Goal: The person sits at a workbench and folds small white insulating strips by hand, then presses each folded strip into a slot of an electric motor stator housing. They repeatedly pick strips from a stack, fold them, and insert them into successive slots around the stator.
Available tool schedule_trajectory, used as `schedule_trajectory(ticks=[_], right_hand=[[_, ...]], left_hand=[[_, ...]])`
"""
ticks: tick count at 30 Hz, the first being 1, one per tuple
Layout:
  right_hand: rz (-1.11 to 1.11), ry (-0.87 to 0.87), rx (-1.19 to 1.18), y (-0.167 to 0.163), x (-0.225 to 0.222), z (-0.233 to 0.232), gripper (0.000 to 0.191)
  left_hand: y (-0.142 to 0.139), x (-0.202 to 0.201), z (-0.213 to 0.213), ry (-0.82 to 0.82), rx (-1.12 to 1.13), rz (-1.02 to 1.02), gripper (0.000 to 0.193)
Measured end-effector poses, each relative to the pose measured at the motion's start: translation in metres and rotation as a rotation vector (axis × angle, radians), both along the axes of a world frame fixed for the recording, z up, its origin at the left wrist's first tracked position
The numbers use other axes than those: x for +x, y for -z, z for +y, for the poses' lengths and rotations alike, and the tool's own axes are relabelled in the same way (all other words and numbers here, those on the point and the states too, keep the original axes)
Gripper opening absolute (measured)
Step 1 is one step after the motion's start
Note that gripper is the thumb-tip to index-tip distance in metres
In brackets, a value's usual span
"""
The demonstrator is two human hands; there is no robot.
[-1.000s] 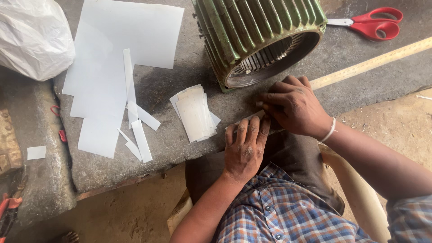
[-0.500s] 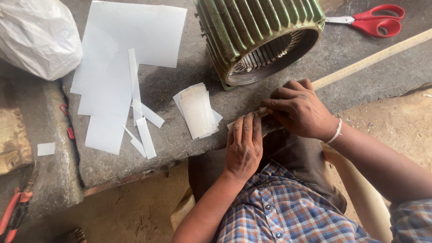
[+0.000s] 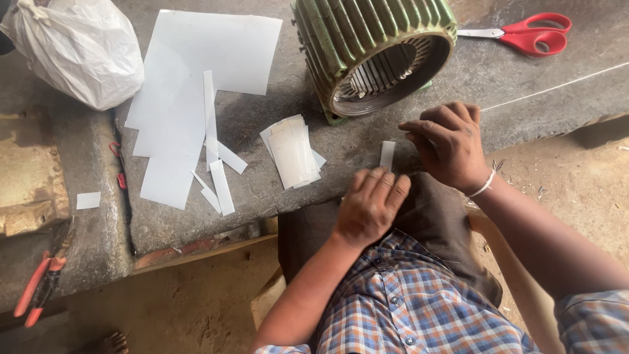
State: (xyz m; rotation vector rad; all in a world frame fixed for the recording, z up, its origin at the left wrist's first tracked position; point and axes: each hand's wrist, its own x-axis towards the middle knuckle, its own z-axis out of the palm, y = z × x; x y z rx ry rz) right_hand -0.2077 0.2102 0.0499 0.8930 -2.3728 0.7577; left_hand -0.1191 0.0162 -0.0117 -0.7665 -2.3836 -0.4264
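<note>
A small white paper strip lies on the grey stone bench near its front edge. My left hand rests palm down, its fingertips pressing on the strip's lower end. My right hand hovers just right of the strip, fingers loosely curled, with nothing visible in it. A stack of cut white paper pieces sits to the left of the strip. A green ribbed motor housing lies on its side behind both hands, its open end facing me.
Large white sheets and loose strips lie at the left. There are red scissors at the back right, a white plastic bag at the back left, and red-handled pliers on the lower ledge. My lap is below the bench edge.
Both hands have lifted off the bench edge where they pressed together. The right hand rose and moved right, the left slid back, and a small paper strip now shows between them.
</note>
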Motion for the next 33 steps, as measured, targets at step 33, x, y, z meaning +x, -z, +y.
schedule_trajectory(ticks=[33], right_hand=[[-0.263, -0.162, 0.224, -0.008, -0.016, -0.005, 0.030]], left_hand=[[-0.017, 0.010, 0.006, -0.318, -0.175, -0.137, 0.049]])
